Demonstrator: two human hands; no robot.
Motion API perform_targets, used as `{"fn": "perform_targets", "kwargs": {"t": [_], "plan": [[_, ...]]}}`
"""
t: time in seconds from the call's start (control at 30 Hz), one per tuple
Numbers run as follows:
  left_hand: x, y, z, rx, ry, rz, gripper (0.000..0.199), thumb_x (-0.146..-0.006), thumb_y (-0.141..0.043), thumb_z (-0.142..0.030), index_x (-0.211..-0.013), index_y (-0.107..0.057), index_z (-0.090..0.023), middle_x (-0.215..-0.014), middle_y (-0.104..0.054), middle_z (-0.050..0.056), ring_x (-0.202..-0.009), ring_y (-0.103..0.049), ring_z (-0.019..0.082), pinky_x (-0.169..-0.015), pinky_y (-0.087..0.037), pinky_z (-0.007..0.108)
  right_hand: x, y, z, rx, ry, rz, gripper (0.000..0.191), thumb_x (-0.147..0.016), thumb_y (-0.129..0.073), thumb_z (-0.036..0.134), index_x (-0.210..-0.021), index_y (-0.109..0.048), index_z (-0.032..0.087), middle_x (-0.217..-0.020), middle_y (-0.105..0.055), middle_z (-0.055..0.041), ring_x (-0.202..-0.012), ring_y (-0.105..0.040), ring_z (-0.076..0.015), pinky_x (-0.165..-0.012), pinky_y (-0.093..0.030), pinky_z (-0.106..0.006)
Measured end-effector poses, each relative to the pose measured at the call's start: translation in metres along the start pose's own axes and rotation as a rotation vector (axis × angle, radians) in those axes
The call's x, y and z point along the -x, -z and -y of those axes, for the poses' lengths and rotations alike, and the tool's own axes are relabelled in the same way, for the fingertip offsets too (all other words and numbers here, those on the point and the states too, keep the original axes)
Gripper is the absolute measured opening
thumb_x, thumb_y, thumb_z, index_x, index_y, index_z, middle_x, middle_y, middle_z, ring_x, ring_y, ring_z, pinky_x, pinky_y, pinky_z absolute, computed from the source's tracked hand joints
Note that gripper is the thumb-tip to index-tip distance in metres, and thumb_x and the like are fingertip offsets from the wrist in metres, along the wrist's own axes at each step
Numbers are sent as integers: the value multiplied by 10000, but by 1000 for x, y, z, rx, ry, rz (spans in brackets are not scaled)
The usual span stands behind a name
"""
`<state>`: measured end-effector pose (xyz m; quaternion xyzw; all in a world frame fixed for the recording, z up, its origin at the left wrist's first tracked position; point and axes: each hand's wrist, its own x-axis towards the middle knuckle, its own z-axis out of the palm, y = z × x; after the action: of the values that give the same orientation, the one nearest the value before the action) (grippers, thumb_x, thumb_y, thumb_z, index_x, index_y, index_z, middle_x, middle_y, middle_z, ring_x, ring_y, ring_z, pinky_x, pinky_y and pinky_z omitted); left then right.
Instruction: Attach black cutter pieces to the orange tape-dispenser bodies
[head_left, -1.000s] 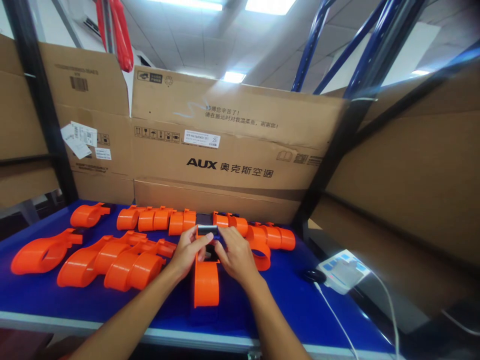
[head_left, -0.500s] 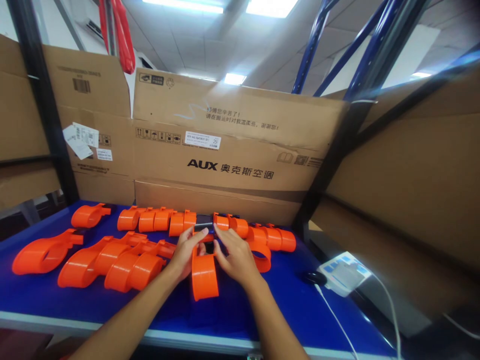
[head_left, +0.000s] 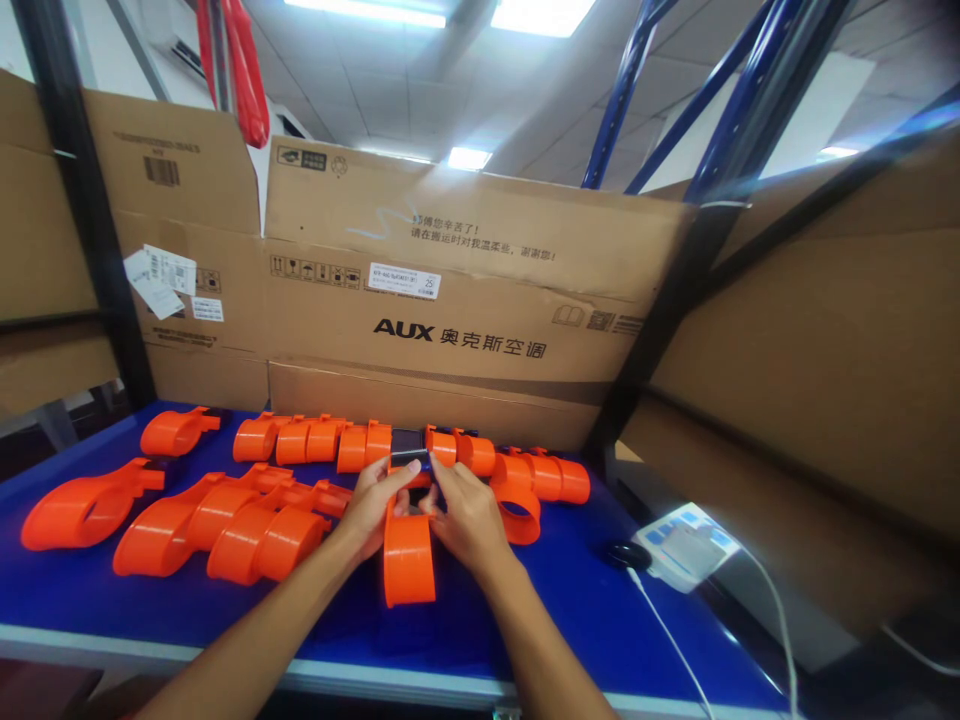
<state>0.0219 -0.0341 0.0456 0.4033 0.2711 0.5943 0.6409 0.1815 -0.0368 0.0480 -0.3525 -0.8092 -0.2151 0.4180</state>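
Note:
An orange tape dispenser (head_left: 409,562) is held between both hands over the front middle of the table, its round loop hanging toward me. Its dark head (head_left: 407,446), with a serrated-looking strip, points away. My left hand (head_left: 373,505) is closed on the left side of the neck, thumb lying across the dark part. From the right, my right hand (head_left: 469,512) grips it with its fingers at the edge of the head. The fingers hide part of the neck.
Several more orange tape dispensers lie left of my hands (head_left: 255,540) and in a back row (head_left: 322,440). A white device with a cable (head_left: 688,548) and a black mouse-like object (head_left: 630,555) stand right on the blue table (head_left: 570,620). Cardboard (head_left: 465,300) walls the back.
My right fingers and thumb have shifted slightly up and closer around the dispenser's neck. The dispenser stays in nearly the same place, and my left hand has barely moved.

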Motion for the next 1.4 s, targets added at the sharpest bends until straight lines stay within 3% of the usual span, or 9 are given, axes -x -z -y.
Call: {"fn": "perform_targets", "kwargs": {"t": [0.27, 0.43, 0.67, 1.0, 1.1, 1.23, 1.4], "plan": [[-1, 1, -6, -45, -68, -2, 407, -685, -861, -432, -827, -582, -172, -558, -513, -75, -354, -384, 36, -382, -290, 189, -2, 8, -2, -112, -10, 11, 499, -927, -528, 139, -1426, -516, 129, -941, -720, -120, -784, -658, -231, -713, -596, -359], [-3, 2, -7, -103, -86, 8, 434, -756, -772, -542, -908, -618, -165, -646, -589, -36, -338, -404, 39, -355, -279, 196, -1, 10, -5, -192, -84, -17, 374, -943, -621, 274, -1302, -625, 170, -901, -719, -97, -747, -658, -214, -685, -589, -354], [-4, 6, -2, -196, -119, 31, 398, -752, -769, -524, -875, -640, -168, -436, -416, -98, -294, -353, 54, -347, -254, 190, 3, 2, -4, -243, -122, -30, 300, -926, -591, 238, -1198, -674, 144, -755, -676, -59, -648, -623, -186, -604, -555, -318], [-3, 4, -3, -205, -130, 2, 408, -731, -781, -528, -857, -654, -162, -391, -405, -95, -288, -337, 63, -346, -243, 197, -1, 4, 1, -231, -108, 6, 307, -963, -513, 224, -1207, -677, 133, -689, -640, -44, -600, -597, -179, -596, -524, -297], [-4, 6, -5, -157, -100, -19, 401, -737, -775, -527, -836, -634, -165, -386, -443, -82, -286, -333, 63, -356, -256, 201, -3, 10, 1, -279, -194, -5, 270, -985, -477, 238, -1109, -704, 159, -716, -671, -51, -619, -630, -183, -603, -518, -284], [-8, 10, -11, -95, -65, -76, 440, -700, -799, -521, -872, -617, -159, -577, -673, 19, -306, -356, 50, -371, -292, 214, -6, 17, -6, -306, -355, -66, 248, -992, -469, 263, -926, -696, 191, -731, -689, -39, -631, -639, -176, -574, -479, -260], [-10, 11, -13, -57, -69, -129, 440, -665, -827, -494, -849, -599, -166, -572, -659, 0, -319, -385, 55, -380, -295, 213, -7, 11, -16, -238, -450, -43, 251, -954, -491, 284, -760, -629, 204, -638, -618, -13, -585, -583, -174, -521, -414, -255]]}}
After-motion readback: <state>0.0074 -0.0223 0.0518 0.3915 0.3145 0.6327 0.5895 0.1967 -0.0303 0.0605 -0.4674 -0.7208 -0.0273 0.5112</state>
